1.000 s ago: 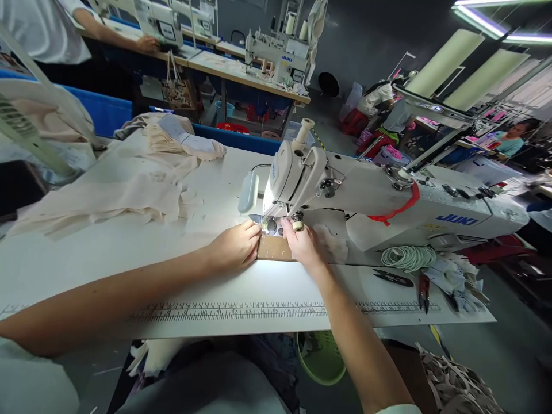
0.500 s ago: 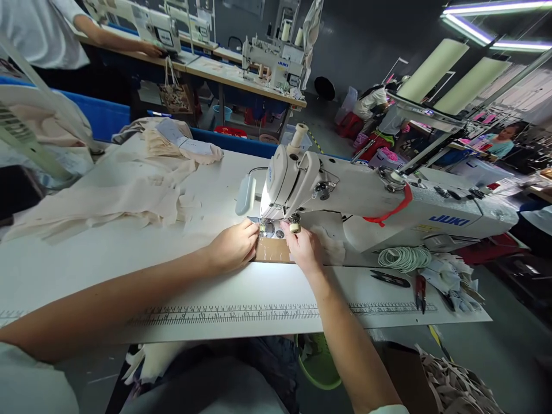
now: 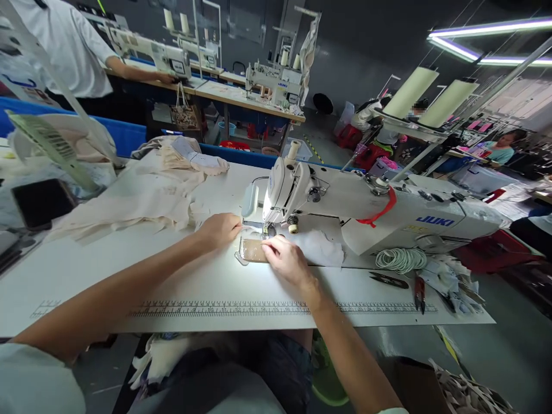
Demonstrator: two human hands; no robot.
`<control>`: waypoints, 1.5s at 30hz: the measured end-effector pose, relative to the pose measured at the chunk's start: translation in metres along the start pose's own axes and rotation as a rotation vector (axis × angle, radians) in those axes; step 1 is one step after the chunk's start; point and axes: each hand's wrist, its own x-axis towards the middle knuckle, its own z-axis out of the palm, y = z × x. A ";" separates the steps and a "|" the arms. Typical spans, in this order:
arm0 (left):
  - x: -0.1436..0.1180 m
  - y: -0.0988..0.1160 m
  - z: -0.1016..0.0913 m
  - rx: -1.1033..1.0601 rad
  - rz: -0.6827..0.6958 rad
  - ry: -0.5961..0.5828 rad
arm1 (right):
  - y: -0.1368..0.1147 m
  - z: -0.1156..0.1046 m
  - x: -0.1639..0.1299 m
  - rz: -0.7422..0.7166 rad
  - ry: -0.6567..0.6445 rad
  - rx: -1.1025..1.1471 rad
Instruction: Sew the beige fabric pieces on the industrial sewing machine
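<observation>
Both my hands at the sewing machine (image 3: 345,201); left hand (image 3: 219,229) flat, fingers extended, pressing pale fabric (image 3: 252,249) before the needle; right hand (image 3: 282,260) pinching its near edge; feeding needs steady alignment.

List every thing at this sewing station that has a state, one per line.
Left hand: flat on the table, fingertips beside the needle area.
Right hand: pressing the tan piece.
Sewing machine: work light on.
Beige fabric: heaped loosely.
Elastic cord: coiled.
Thread snips: lying unused.
Phone: screen dark.
</observation>
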 end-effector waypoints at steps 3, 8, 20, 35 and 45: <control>-0.017 -0.010 -0.009 -0.333 -0.011 -0.061 | -0.021 0.010 -0.001 0.100 -0.024 -0.024; -0.060 0.003 -0.019 -0.537 -0.052 -0.004 | -0.039 0.033 0.012 0.186 0.017 -0.009; -0.113 -0.036 -0.016 -0.591 -0.268 0.052 | -0.029 0.025 0.008 0.052 -0.135 0.642; -0.070 -0.078 -0.027 0.255 -0.254 0.337 | -0.014 0.012 -0.007 0.142 0.014 -0.356; -0.097 -0.093 -0.109 0.127 -0.603 0.963 | 0.024 -0.006 -0.022 -0.098 0.157 -0.165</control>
